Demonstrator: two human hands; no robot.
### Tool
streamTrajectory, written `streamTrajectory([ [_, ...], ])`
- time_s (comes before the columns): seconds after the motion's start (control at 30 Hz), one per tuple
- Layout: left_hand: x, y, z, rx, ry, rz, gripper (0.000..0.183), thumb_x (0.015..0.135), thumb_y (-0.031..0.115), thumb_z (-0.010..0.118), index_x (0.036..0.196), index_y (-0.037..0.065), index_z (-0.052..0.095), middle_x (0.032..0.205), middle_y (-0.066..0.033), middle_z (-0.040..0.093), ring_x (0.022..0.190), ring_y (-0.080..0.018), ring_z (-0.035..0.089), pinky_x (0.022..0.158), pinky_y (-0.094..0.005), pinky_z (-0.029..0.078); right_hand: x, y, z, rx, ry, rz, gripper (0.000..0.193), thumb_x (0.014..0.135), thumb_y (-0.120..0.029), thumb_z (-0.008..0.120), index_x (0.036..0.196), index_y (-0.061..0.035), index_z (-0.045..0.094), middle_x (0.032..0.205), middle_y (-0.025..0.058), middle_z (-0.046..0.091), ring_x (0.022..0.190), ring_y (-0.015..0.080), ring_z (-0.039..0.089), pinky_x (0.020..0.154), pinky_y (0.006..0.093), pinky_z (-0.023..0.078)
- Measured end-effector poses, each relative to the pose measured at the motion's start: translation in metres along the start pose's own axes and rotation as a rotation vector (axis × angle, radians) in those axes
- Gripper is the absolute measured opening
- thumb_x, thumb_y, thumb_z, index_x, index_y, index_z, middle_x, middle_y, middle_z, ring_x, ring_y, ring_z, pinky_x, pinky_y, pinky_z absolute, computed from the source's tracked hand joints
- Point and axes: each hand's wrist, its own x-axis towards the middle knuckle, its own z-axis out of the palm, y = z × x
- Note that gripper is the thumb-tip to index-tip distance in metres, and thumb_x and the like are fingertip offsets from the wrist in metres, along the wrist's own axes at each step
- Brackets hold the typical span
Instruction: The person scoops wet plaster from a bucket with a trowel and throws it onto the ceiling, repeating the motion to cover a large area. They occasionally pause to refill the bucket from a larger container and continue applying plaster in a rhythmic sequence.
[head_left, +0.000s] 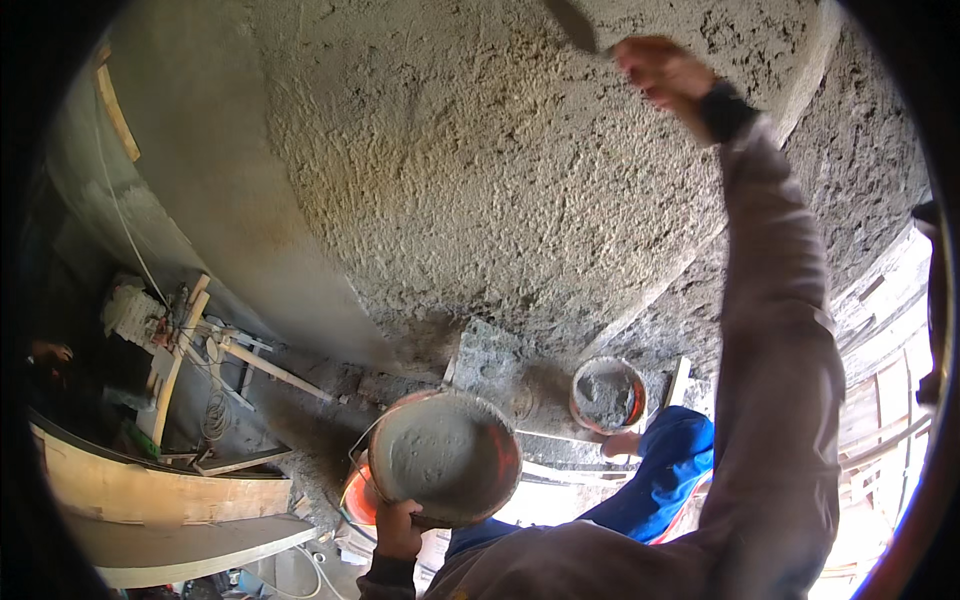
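Observation:
My right hand [665,75] is raised high at the upper right, its fingers wrapped round the handle of a trowel [574,24]. The trowel's blade points up and left in front of a rough, freshly coated wall [470,160]; whether it touches the wall I cannot tell. Low in the middle, my left hand [400,530] grips the near rim of an orange bucket [505,455]. Wet grey mortar [430,450] fills much of that bucket, which tilts toward me. Some blur softens the right hand and trowel.
A second mortar bucket [638,402] stands by the wall's foot, near my blue-trousered leg [670,460]. Beneath the held bucket shows another orange container [360,498]. Wooden poles [180,360] and a coiled cable [214,412] lie left. Curved boards [170,492] edge the lower left.

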Motion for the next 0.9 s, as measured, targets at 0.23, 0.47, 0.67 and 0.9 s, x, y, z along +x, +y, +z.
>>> streamTrajectory([
  [0.23, 0.007, -0.011, 0.024, -0.016, -0.008, 0.048, 0.013, 0.065, 0.005, 0.058, 0.061, 0.0, 0.046, 0.096, -0.0268, 0.056, 0.093, -0.0419, 0.051, 0.081, -0.0465, 0.041, -0.098, 0.02, 0.07, -0.216, -0.393, -0.117, 0.022, 0.09, -0.031, 0.053, 0.085, -0.0098, 0.058, 0.062, 0.0011, 0.051, 0.053, 0.013, 0.051, 0.048, 0.0307, 0.042],
  [0.47, 0.04, 0.022, 0.052, -1.122, 0.269, -0.774, 0.074, 0.065, -0.003, 0.046, 0.137, 0.014, 0.035, 0.117, -0.01, 0.05, 0.088, -0.0195, 0.059, 0.051, -0.029, 0.054, -0.257, 0.073, 0.323, -0.975, -0.609, -0.334, 0.01, 0.081, -0.024, 0.063, 0.086, -0.0158, 0.065, 0.061, 0.0058, 0.061, 0.062, 0.0253, 0.067, 0.049, 0.0417, 0.049],
  [0.67, 0.05, 0.034, 0.046, -1.095, 0.203, -0.813, 0.069, 0.068, 0.001, 0.046, 0.136, 0.013, 0.036, 0.117, -0.0108, 0.05, 0.093, -0.0224, 0.06, 0.055, -0.0306, 0.055, -0.297, 0.077, 0.379, -0.506, -0.678, -0.14, 0.022, 0.081, -0.034, 0.064, 0.087, -0.0123, 0.065, 0.077, 0.0109, 0.066, 0.076, 0.0313, 0.068, 0.062, 0.0464, 0.053],
  [0.9, 0.049, 0.023, 0.034, -1.179, 0.068, -0.589, 0.044, 0.072, -0.003, 0.051, 0.116, 0.001, 0.052, 0.113, -0.0112, 0.057, 0.098, -0.0234, 0.059, 0.086, -0.0364, 0.05, -0.279, 0.061, 0.349, -0.377, -0.742, -0.064, 0.033, 0.084, -0.045, 0.06, 0.099, -0.0168, 0.066, 0.085, 0.0117, 0.069, 0.08, 0.0328, 0.068, 0.069, 0.0475, 0.053],
])
